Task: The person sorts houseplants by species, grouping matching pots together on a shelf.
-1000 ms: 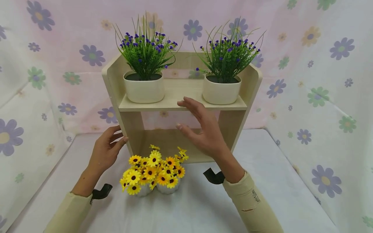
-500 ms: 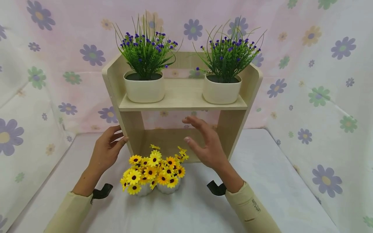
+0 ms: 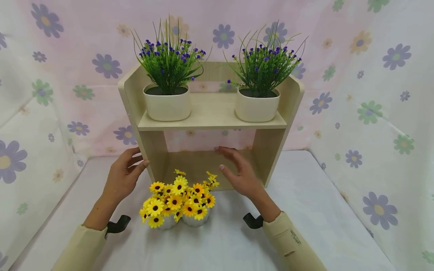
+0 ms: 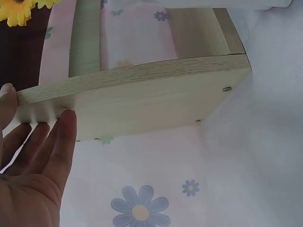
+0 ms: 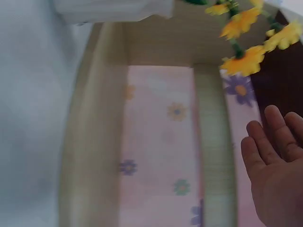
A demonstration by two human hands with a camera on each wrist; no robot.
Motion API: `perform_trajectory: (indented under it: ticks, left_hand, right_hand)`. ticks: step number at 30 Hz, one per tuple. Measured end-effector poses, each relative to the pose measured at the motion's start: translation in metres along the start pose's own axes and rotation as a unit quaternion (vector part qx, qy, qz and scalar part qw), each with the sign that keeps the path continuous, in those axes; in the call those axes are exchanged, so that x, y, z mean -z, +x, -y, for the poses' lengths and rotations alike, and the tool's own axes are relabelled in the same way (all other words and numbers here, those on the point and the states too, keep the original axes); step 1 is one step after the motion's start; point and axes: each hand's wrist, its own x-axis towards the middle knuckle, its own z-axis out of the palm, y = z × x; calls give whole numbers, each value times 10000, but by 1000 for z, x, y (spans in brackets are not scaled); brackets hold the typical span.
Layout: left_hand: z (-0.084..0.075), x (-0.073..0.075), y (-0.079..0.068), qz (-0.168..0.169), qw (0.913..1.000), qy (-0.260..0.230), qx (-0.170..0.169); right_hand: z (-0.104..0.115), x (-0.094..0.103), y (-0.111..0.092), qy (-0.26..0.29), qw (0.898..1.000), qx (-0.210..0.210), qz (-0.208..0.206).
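Observation:
A light wooden two-tier shelf stands upright on the white-covered table. My left hand touches its left side panel. In the left wrist view, the fingertips rest against the outer face of that panel, with the thumb by its front edge. My right hand hovers in front of the lower compartment, fingers extended and nothing held. The right wrist view shows this palm inside or just before the shelf opening; which one is unclear. Two pots of yellow daisies stand in front of the shelf, between my hands.
On the upper board sit two cream planters with purple flowers and grass, the left planter and the right planter. Flower-printed cloth hangs around the back and sides. The white tablecloth runs forward of the daisy pots.
My right hand has dropped from in front of the upper board to the lower compartment, shifting slightly right. The left hand stays against the side panel. The planters and daisy pots have not moved.

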Motion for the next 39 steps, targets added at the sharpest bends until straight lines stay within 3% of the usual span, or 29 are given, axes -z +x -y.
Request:
perform_trajectory:
  ticks: [9, 16, 20, 25, 32, 39]
  left_hand:
    - [3, -1, 0, 12, 10000, 49, 55]
    - [0, -1, 0, 12, 9999, 18, 105]
    - [-1, -1, -1, 14, 9999, 24, 141]
    - [0, -1, -1, 19, 9999, 31, 154]
    - [4, -2, 0, 10, 9998, 43, 184]
    - [1, -1, -1, 45, 9998, 97, 165]
  right_hand:
    - [0, 0, -4, 398, 9954, -608, 620]
    - [-44, -8, -14, 214, 9899, -981, 1002]
    - [-62, -14, -20, 111, 9834, -1018, 1495]
    - [-63, -16, -24, -4, 9690, -1175, 2174]
    - [-56, -17, -29, -103, 9348, -1649, 3146]
    - [-52, -23, -32, -164, 9095, -1884, 3702]
